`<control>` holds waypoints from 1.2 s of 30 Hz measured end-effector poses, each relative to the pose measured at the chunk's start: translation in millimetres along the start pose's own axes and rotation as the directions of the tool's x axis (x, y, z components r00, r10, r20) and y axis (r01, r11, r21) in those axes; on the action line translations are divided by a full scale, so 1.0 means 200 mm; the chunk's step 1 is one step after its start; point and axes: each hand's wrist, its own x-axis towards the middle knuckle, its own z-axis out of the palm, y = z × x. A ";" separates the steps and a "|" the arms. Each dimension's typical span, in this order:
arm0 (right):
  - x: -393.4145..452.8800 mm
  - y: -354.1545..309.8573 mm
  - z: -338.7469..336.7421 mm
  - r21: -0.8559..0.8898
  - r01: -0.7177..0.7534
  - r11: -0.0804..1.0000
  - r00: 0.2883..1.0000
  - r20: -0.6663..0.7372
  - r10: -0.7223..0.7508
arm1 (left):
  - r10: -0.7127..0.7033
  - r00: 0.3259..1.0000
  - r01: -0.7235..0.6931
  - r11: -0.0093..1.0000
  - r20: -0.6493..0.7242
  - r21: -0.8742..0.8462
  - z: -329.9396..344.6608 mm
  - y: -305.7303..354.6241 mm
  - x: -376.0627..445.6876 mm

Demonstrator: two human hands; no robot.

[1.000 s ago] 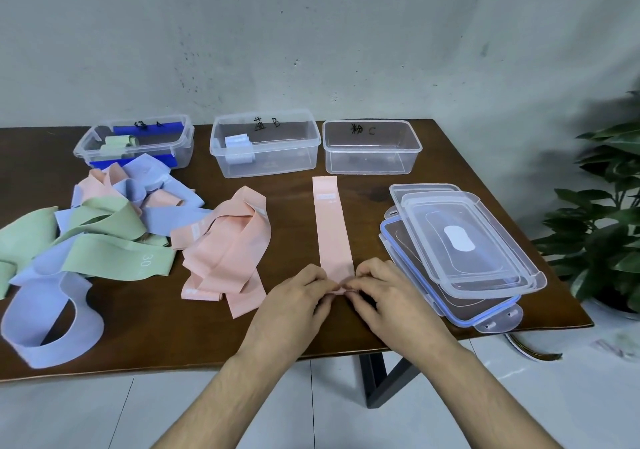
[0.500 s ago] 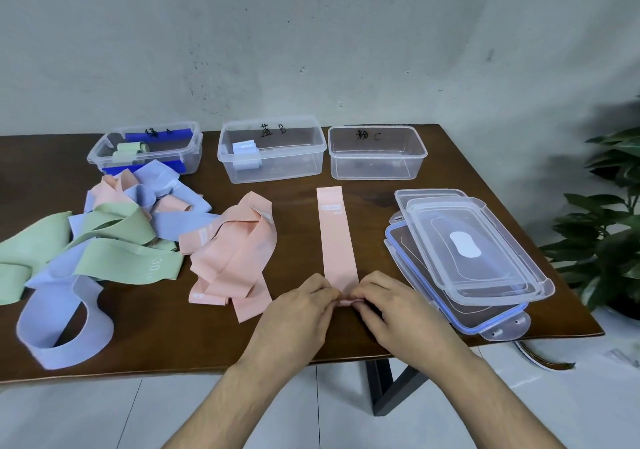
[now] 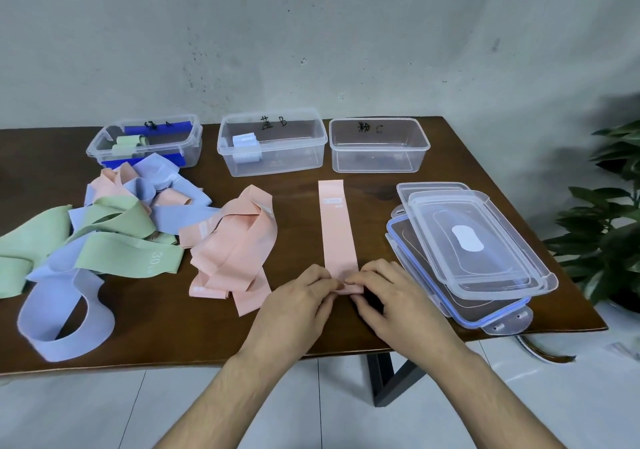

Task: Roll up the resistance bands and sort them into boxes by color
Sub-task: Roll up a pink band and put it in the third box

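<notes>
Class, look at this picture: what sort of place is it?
Probably a plain indoor workroom, not a gym: a wooden table against a bare scuffed wall, labelled plastic boxes, tiled floor.

The near end of the flat pink band (image 3: 337,237) was hidden under the fingertips of the left hand (image 3: 298,305) and right hand (image 3: 398,301), so how far it was rolled could not be told. Both forearms ran off the bottom edge. The green bands (image 3: 31,237) were cut off by the left edge, and the plant (image 3: 602,237) by the right edge, its leaves blurred. The handwritten marks on the three boxes (image 3: 273,125) were too small to read surely. The lower lids (image 3: 460,305) lay mostly covered by the top lid (image 3: 485,241). The table (image 3: 156,341) stood with only one leg showing.
</notes>
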 end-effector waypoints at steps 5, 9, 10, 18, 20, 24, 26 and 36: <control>0.03 0.03 0.01 0.023 0.007 1.000 1.000 -0.004 -0.006 | 0.015 1.000 -0.015 0.999 -0.001 -0.033 -0.01 -0.01 0.00; 0.05 0.04 0.01 0.011 0.015 1.000 1.000 -0.005 -0.015 | 0.033 0.999 -0.034 0.999 -0.026 -0.020 -0.01 -0.03 0.02; 0.06 0.04 0.01 0.002 0.011 1.000 1.000 0.008 -0.011 | 0.033 0.999 -0.033 0.999 -0.026 -0.011 -0.01 -0.03 0.03; 0.04 0.05 0.00 -0.023 0.019 1.000 0.999 0.044 -0.018 | 0.028 0.999 -0.028 1.000 -0.023 0.000 -0.01 -0.02 0.04; 0.02 0.05 0.01 -0.014 0.046 0.999 0.998 0.043 -0.045 | 0.030 1.000 -0.030 1.000 -0.004 -0.004 -0.03 0.00 0.00; -0.01 0.07 0.02 0.038 0.099 0.994 0.994 0.042 -0.101 | 0.020 1.000 -0.020 1.000 -0.006 0.013 -0.03 0.04 -0.06; -0.01 0.07 0.01 0.051 0.112 0.992 0.993 0.036 -0.114 | 0.001 1.000 -0.001 1.000 -0.018 0.014 -0.03 0.05 -0.06; -0.03 0.02 -0.01 0.103 0.076 0.992 0.994 0.074 -0.084 | -0.033 0.998 0.037 0.996 0.050 -0.077 -0.06 0.01 -0.06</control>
